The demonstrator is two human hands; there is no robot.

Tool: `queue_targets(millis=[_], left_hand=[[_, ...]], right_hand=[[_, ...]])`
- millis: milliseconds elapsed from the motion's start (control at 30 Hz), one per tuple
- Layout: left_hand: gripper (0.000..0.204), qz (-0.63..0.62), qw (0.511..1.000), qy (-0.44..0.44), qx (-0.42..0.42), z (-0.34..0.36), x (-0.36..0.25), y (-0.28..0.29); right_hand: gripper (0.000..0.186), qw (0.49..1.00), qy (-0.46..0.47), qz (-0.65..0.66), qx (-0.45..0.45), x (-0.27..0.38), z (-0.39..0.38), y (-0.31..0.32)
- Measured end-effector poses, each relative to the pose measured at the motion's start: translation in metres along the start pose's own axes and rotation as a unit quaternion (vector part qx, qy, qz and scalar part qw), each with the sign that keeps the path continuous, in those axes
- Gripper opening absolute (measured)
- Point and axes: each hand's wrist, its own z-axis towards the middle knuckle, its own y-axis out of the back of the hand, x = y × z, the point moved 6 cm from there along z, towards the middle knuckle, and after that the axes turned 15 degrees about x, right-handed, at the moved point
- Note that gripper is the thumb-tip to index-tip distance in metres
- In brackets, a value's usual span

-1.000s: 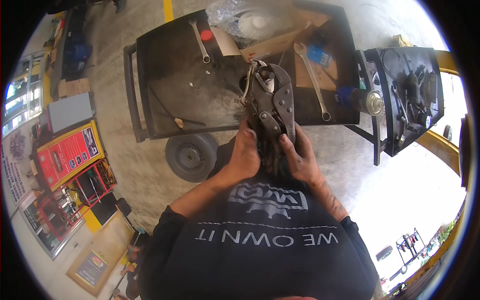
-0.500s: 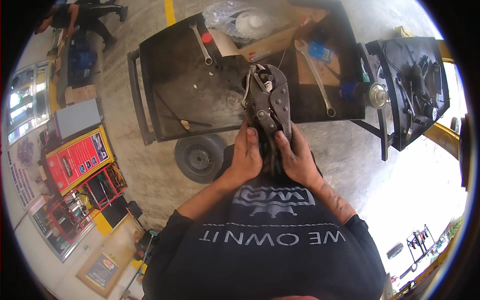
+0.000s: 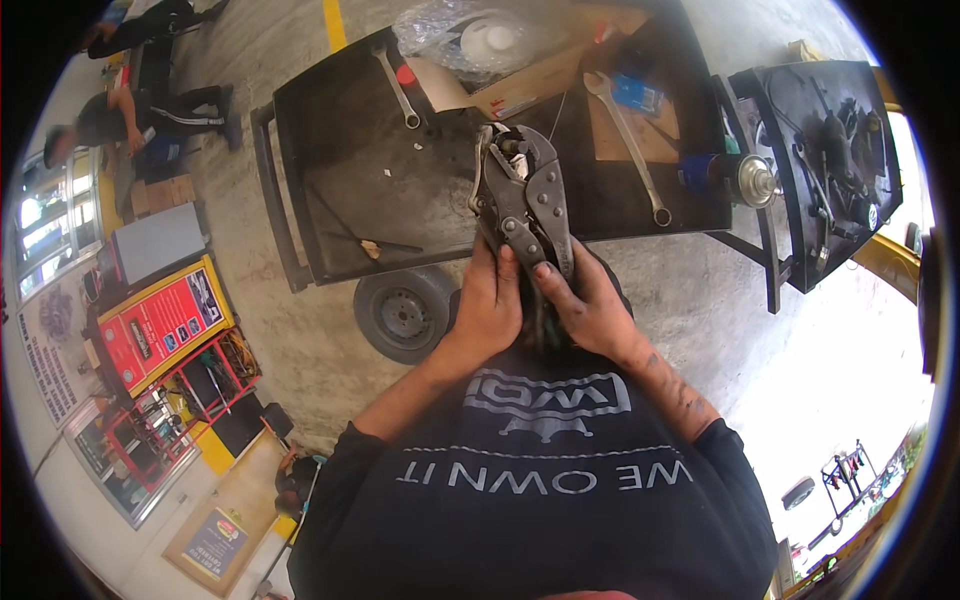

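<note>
A large pair of dark metal locking pliers (image 3: 522, 200) is held between my two hands in front of my chest. Its curved jaws point away from me, over the near edge of the table. Something small sits between the jaws, too unclear to name. My left hand (image 3: 492, 305) wraps the left handle, thumb along its inner side. The right handle lies in my right hand (image 3: 592, 305), the thumb resting across its side. The lower ends of the handles are hidden between my palms.
On the black metal table (image 3: 440, 220) lie a combination wrench (image 3: 396, 88), a larger wrench (image 3: 630, 145), a cardboard box (image 3: 535, 85) and a spray can (image 3: 745, 182). A second tool-covered table (image 3: 790, 110) stands right. A wheel (image 3: 403, 312) lies below left; people (image 3: 130, 115) are far left.
The pliers and both hands have shifted slightly left, and the pliers have tilted a little. My right thumb has moved left across the handle. Another person shows at the far left.
</note>
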Motion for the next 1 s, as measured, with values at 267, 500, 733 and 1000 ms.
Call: queue_targets(millis=[267, 500, 733, 1000], left_hand=[[0.035, 0.013, 1.0, 0.016, -0.006, 0.001, -0.004, 0.009], [0.037, 0.017, 0.996, 0.055, 0.066, -0.004, -0.005, 0.027], [0.033, -0.024, 0.977, 0.147, 0.155, 0.004, 0.002, 0.052], [0.033, -0.144, 0.938, 0.227, 0.218, 0.039, 0.088, -0.02]], right_hand=[[0.04, 0.999, -0.032, 0.028, 0.025, 0.003, 0.005, -0.003], [0.043, 0.997, -0.011, -0.073, 0.018, -0.01, 0.004, 0.036], [0.045, 0.983, -0.045, -0.165, 0.073, -0.008, 0.004, 0.097], [0.037, 0.984, -0.048, 0.089, -0.144, -0.041, -0.039, 0.1]])
